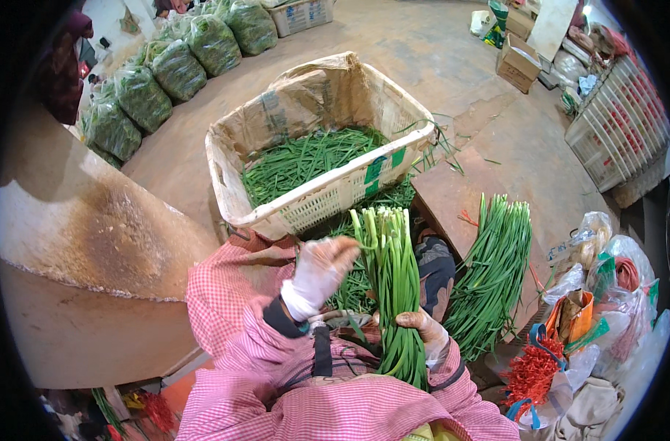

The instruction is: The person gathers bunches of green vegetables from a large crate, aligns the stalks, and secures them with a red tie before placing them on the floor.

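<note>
My right hand (423, 333), in a thin pale glove, is closed around the lower part of a bunch of garlic chives (397, 294). The bunch stands upright over my lap, its pale cut stem ends on top and its green leaves hanging down. My left hand (322, 270), in a whitish glove, is beside the stem ends with its fingers drawn together. A thin green chive strand (366, 248) runs from its fingertips to the bunch. A second bunch of garlic chives (493, 272) lies to the right on a brown board (453, 184).
Ahead stands a white plastic crate (320, 204) with loose green leaves inside. Left is a stained, pale curved surface (100, 250). Red ties (532, 371) and plastic bags (622, 279) lie at right. Filled bags of greens (177, 70) line the back left; a cardboard box (518, 62) sits far right.
</note>
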